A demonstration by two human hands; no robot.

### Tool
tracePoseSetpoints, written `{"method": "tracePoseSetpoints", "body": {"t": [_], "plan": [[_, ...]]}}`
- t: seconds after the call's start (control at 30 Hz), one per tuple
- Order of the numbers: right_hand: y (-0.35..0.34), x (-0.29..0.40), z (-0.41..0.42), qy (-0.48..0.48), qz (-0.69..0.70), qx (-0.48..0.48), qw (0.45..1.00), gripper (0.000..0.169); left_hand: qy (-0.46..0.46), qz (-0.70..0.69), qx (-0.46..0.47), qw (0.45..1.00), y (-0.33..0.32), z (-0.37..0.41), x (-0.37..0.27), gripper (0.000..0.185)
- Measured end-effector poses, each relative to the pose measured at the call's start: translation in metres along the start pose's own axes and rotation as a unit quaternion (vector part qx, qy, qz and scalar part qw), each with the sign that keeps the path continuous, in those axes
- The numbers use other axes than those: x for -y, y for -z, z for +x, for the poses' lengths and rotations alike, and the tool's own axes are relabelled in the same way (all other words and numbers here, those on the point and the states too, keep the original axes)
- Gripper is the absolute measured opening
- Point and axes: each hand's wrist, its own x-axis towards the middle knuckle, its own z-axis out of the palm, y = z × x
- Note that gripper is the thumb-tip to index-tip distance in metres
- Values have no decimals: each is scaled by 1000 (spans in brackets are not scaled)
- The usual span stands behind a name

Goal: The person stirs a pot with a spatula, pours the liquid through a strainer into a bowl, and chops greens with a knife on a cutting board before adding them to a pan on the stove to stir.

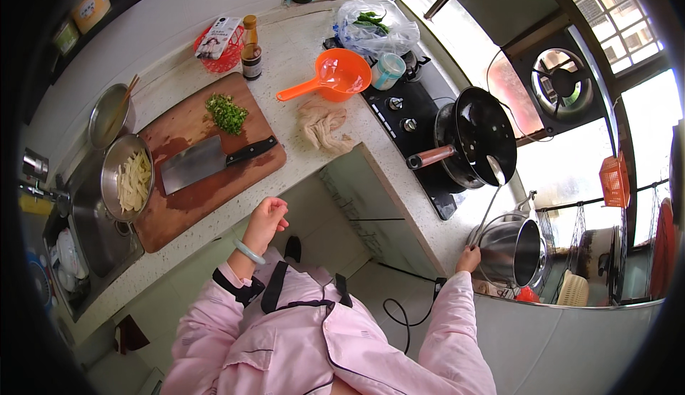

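My right hand (469,259) grips the end of a long metal ladle (495,170). The ladle's bowl rests inside a black wok (484,133) with a wooden handle (432,157), which sits over the gas hob (398,119). A steel pot (508,250) stands just beside that hand. My left hand (266,223), with a pale bangle at the wrist, hangs before the counter edge, fingers loosely curled around nothing visible. Nearest to it is a wooden cutting board (176,122) bearing a cleaver (198,164) and chopped green vegetable (227,114).
Left of the board, a steel bowl of pale cut strips (134,181) overhangs the sink (101,234). An orange strainer (342,71), a cloth (324,126) and a lidded jar (389,71) lie near the hob. Behind are a sauce bottle (251,60) and bagged green peppers (374,23).
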Motion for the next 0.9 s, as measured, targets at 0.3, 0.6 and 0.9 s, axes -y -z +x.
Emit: {"method": "tracePoseSetpoints", "body": {"t": [0.3,0.6,0.9], "plan": [[-13,-3,1,-42,-70,57,995,35,11,-10,-31,999,23,-11,15,14],[-37,110,-104,97,44,101,989,30,-159,108,-78,978,43,-7,29,17],[-63,312,-283,249,181,227,924,24,-201,151,-4,968,99,-37,25,22]]}}
